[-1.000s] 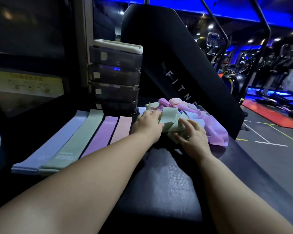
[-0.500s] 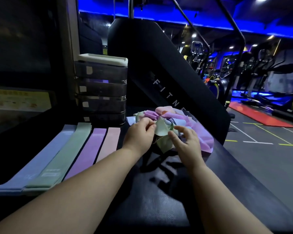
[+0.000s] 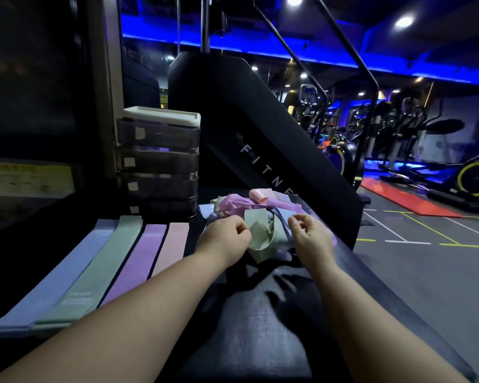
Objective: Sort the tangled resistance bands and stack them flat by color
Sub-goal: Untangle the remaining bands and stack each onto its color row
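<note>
Four bands lie flat side by side on the left of the black padded surface (image 3: 249,335): blue (image 3: 47,286), green (image 3: 103,266), purple (image 3: 138,261) and pink (image 3: 173,244). A tangled pile of bands (image 3: 260,203) in pink, purple, blue and green sits further back. My left hand (image 3: 224,239) pinches a pale green band (image 3: 260,233) and holds it raised at the pile's front edge. My right hand (image 3: 311,236) hovers just right of that band with its fingers curled. Whether it pinches a strand is unclear.
A stack of dark translucent drawers (image 3: 158,161) with a white lid stands behind the flat bands. A slanted black machine panel (image 3: 260,139) rises behind the pile. The padded surface ends at its right edge, with the gym floor (image 3: 426,272) below.
The green band has lifted off the pile in my left hand. My right hand has come off it and shifted right. The camera has tilted up.
</note>
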A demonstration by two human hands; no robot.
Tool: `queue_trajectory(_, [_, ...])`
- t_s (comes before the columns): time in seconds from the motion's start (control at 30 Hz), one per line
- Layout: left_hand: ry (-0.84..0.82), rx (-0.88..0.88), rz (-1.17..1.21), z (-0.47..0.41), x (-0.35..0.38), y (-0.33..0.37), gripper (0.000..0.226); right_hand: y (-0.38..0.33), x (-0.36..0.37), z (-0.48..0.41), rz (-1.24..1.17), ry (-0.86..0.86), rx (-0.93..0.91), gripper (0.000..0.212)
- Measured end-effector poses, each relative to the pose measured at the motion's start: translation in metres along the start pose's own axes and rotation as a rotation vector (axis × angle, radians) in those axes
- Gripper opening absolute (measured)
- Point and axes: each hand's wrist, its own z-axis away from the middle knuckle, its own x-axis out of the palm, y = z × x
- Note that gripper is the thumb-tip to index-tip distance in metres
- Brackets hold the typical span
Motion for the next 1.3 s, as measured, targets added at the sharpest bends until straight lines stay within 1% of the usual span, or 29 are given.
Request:
queue_trajectory(0.1, [-0.013, -0.007, -0.102, -0.018, 0.0, -0.002, 0.012, 0.001, 0.004, -0.025, 0.205, 0.005, -0.06, 0.031])
queue_trajectory(0.2, [-0.028, -0.015, -0.12, -0.037, 0.002, -0.005, 0.02, 0.002, 0.013, -0.048, 0.299, -0.056, -0.068, 0.036])
queue_trajectory(0.3, [-0.024, -0.033, -0.052, -0.056, 0.002, -0.004, 0.026, 0.001, 0.026, -0.071, 0.319, -0.101, -0.092, 0.037])
queue_trajectory(0.43, [0.078, -0.086, 0.03, -0.083, 0.006, 0.005, 0.013, 0.003, 0.049, -0.098, 0.294, -0.163, -0.127, 0.042])
queue_trajectory(0.47, [0.089, -0.089, 0.028, -0.09, 0.009, 0.006, 0.016, 0.003, 0.054, -0.103, 0.289, -0.186, -0.129, 0.044])
queue_trajectory(0.53, [0.054, -0.09, -0.014, -0.104, 0.019, 0.007, 0.028, 0.003, 0.066, -0.111, 0.275, -0.249, -0.114, 0.048])
queue_trajectory(0.6, [-0.022, -0.1, -0.096, -0.117, 0.031, 0.006, 0.037, 0.004, 0.075, -0.115, 0.205, -0.31, -0.08, 0.044])
queue_trajectory(0.7, [-0.098, -0.144, -0.144, -0.127, 0.045, 0.002, 0.043, 0.012, 0.083, -0.117, 0.106, -0.365, -0.004, 0.022])
queue_trajectory(0.8, [-0.052, -0.112, -0.14, -0.128, 0.048, 0.001, 0.042, 0.013, 0.078, -0.115, 0.061, -0.25, 0.029, 0.023])
queue_trajectory(0.9, [-0.003, -0.001, -0.128, -0.125, 0.042, 0.004, 0.048, 0.006, 0.065, -0.112, 0.011, -0.11, 0.032, 0.018])
queue_trajectory(1.0, [0.027, 0.058, -0.078, -0.121, 0.035, 0.016, 0.049, -0.002, 0.045, -0.114, -0.074, 0.018, -0.056, 0.016])
queue_trajectory(1.1, [0.035, 0.084, 0.101, -0.118, 0.029, 0.036, 0.044, -0.02, 0.019, -0.112, -0.125, 0.062, -0.159, 0.017])
queue_trajectory(1.23, [0.03, 0.118, 0.445, -0.101, 0.015, 0.065, 0.034, -0.042, -0.015, -0.1, -0.175, 0.075, -0.224, 0.019])
queue_trajectory(1.3, [0.012, 0.145, 0.57, -0.089, 0.005, 0.077, 0.037, -0.053, -0.032, -0.091, -0.217, 0.092, -0.25, 0.016])
